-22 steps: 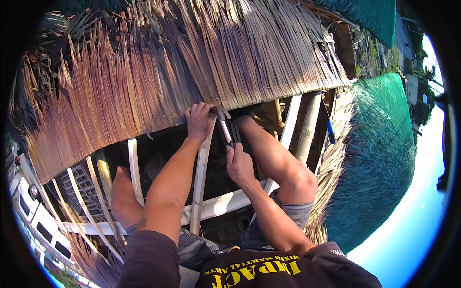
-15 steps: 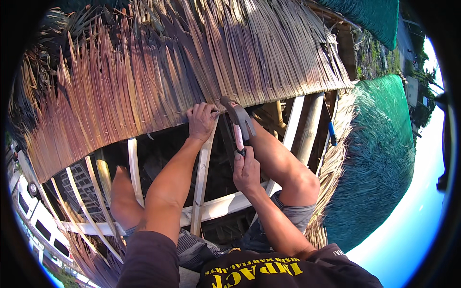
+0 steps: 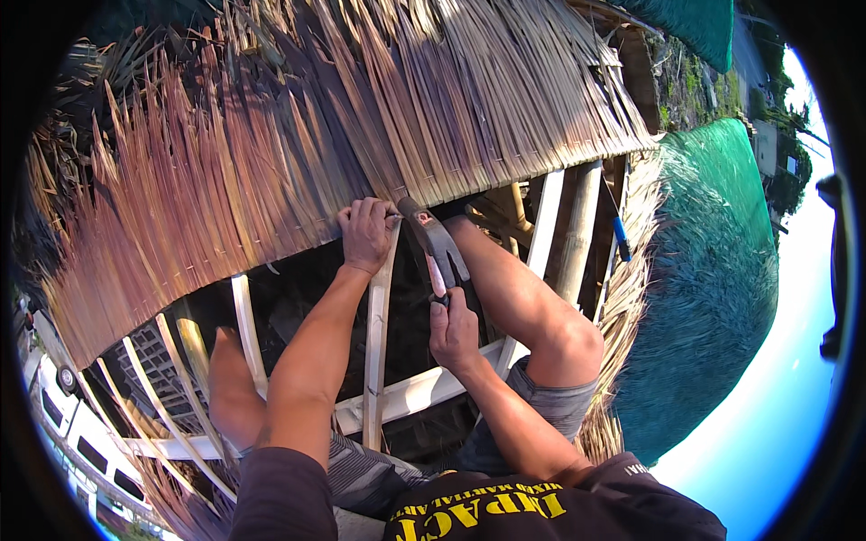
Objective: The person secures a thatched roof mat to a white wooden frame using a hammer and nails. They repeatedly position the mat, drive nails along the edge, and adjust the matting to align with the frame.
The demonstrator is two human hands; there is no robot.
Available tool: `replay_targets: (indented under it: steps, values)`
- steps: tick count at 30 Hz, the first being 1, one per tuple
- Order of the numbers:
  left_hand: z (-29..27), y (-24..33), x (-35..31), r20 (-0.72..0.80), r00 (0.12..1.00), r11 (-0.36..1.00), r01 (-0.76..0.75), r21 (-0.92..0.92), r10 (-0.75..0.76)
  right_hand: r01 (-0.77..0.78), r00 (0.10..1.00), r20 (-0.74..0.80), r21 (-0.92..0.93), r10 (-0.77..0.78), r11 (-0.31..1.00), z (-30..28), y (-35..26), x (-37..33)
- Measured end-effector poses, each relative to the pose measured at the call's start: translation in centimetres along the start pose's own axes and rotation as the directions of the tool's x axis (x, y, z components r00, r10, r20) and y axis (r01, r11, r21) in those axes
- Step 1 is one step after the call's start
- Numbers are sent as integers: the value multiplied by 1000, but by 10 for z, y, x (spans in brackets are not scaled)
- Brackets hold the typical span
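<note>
My right hand (image 3: 454,334) is closed around the handle of a claw hammer (image 3: 437,239). The hammer's striking face is close beside the fingertips of my left hand (image 3: 366,234). Those fingers are pinched at the lower edge of the thatch panel (image 3: 262,180), over the top of a pale wooden rafter (image 3: 378,352). A tiny bright spot shows at the fingertips, too small to name. The panel is made of dry brown leaf strips stitched in rows.
My bare legs straddle the open roof frame, my right knee (image 3: 573,347) bent beside the hammer. A white crossbeam (image 3: 424,397) and several rafters span dark gaps. A blue-handled tool (image 3: 622,239) hangs at the right. Green netting (image 3: 713,261) covers thatch beyond; a white van (image 3: 81,433) stands lower left.
The hammer head has come down and left, nearer to my left fingertips. My left hand keeps its pinch at the thatch edge. The whole view has shifted slightly.
</note>
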State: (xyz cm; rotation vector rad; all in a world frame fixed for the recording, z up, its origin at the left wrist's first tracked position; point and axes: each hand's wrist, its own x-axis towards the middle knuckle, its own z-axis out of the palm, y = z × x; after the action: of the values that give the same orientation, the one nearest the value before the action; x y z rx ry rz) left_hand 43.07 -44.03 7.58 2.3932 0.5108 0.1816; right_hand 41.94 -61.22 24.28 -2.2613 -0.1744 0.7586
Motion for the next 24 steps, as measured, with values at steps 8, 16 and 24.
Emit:
replay_targets:
  steps: [8,16,24]
  values:
    - [1,0,0,29,999,998,-20,55,18,-75,997,20,-197,81,977,14,15,12]
    - [1,1,-1,43,999,999,7,42,-9,-20,999,22,-282,27,959,11,13,11]
    - [-2,7,1,46,998,999,46,27,-47,-127,988,45,-309,148,943,10,0,31]
